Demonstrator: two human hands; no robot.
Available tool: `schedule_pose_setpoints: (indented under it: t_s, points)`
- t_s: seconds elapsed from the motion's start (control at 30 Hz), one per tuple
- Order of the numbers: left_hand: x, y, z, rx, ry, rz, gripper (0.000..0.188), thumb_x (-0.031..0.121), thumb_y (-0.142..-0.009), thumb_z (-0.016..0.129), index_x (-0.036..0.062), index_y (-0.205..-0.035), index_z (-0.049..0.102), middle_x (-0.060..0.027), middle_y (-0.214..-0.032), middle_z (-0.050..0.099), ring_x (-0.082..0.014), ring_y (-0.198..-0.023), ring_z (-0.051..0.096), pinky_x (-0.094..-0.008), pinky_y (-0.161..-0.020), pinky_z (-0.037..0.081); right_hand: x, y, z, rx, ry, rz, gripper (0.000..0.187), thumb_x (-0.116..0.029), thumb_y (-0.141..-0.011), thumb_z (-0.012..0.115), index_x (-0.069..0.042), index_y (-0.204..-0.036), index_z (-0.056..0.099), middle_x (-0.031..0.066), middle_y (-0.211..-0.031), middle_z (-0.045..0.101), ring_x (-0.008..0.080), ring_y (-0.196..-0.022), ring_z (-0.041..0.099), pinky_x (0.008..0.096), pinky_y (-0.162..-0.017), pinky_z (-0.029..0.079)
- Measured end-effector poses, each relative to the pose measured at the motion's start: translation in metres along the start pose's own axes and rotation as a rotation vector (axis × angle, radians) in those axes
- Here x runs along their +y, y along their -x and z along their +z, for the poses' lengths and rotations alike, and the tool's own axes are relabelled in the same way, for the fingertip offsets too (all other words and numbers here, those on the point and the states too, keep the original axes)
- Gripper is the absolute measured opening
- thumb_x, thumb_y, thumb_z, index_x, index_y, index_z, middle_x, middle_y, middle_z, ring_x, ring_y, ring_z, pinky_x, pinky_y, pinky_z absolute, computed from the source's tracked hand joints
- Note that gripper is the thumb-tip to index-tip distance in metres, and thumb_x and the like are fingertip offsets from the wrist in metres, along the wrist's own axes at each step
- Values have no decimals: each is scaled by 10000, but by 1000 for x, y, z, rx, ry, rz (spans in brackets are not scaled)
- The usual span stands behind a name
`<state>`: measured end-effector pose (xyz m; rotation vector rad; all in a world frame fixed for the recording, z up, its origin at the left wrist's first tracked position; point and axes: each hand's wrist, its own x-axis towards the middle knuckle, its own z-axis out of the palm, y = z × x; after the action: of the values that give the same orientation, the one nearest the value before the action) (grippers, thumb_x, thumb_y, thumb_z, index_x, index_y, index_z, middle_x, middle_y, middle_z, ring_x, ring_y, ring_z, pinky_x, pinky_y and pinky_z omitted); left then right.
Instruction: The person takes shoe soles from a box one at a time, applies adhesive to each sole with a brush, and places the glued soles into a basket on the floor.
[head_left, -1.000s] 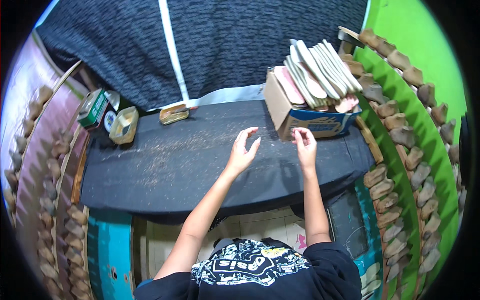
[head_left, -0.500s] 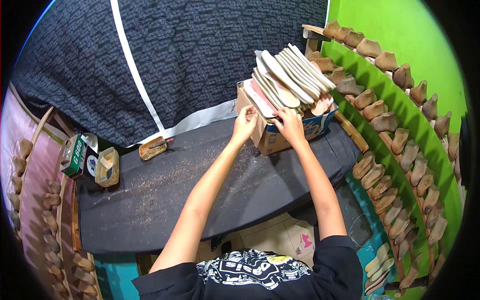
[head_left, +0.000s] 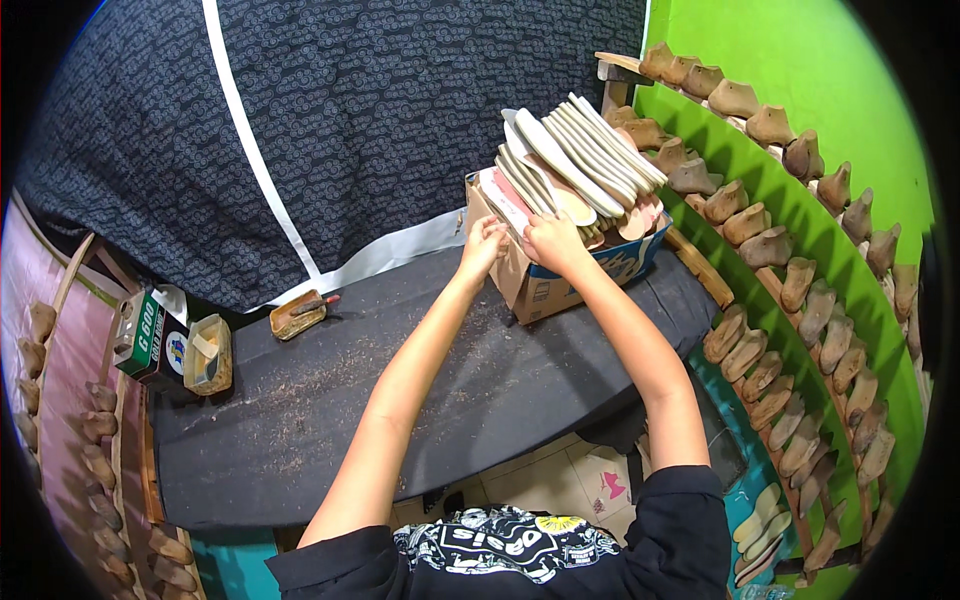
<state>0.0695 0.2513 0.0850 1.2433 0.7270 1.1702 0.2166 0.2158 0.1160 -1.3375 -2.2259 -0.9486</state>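
A cardboard box with blue edges stands at the back right of the dark table, filled with a stack of shoe insoles, cream and white, rising above its rim. At its left end lies a pale insole beside a pinkish one. My right hand is closed on the near end of the insoles there, its fingertips partly hidden. Beside it, at the box's left rim, my left hand has its fingers curled in; whatever they pinch is too small to make out.
Dark cloth strewn with brown shavings covers the table. A wooden tray with a tool, a woven basket and a green-black can stand left. Racks of wooden shoe lasts line both sides; more insoles lie low right.
My right hand has moved left and closed over the insole ends. My left hand sits slightly lower, its fingers more curled. The box's near corner has shifted a little toward me.
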Motion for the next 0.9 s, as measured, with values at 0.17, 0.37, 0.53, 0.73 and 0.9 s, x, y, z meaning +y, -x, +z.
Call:
schedule_pose_setpoints:
  t_s: [0.17,0.37,0.53,0.73,0.9]
  points:
    - [12,1,-13,25,15,-127,449,213,-813,461,36,-1191,294,-44,-981,521,-110,-784,514,-233,-640,424,-1,-3,-10,175,-96,96,112,-168,-644,591,-64,-678,567,69,-648,524,216,-636,539,330,-582,426]
    - [16,2,-18,14,70,-160,454,275,-819,439,57,-1194,305,-72,-1044,490,-187,-883,512,-307,-743,410,-2,9,-23,403,-481,375,135,-126,-750,522,-16,-813,569,115,-758,554,272,-716,547,331,-631,442]
    - [29,14,-32,64,254,-70,830,623,-726,368,53,-1279,126,-183,-1207,330,-284,-975,459,-354,-785,400,-25,28,-36,403,-816,442,173,-62,-769,501,12,-916,555,142,-850,561,274,-770,546,300,-684,429]
    - [57,68,-78,235,562,142,852,724,-673,238,56,-1198,291,-171,-1208,342,-296,-1038,389,-458,-841,306,-57,58,-32,526,-826,194,215,1,-731,539,9,-946,553,145,-910,545,281,-858,523,324,-756,414]
    - [54,142,-155,227,613,111,564,473,-846,200,31,-1135,401,-117,-1131,469,-238,-1041,441,-374,-857,350,-111,63,-18,443,-893,-42,289,23,-665,592,-11,-950,556,122,-947,534,291,-871,514,350,-760,421]
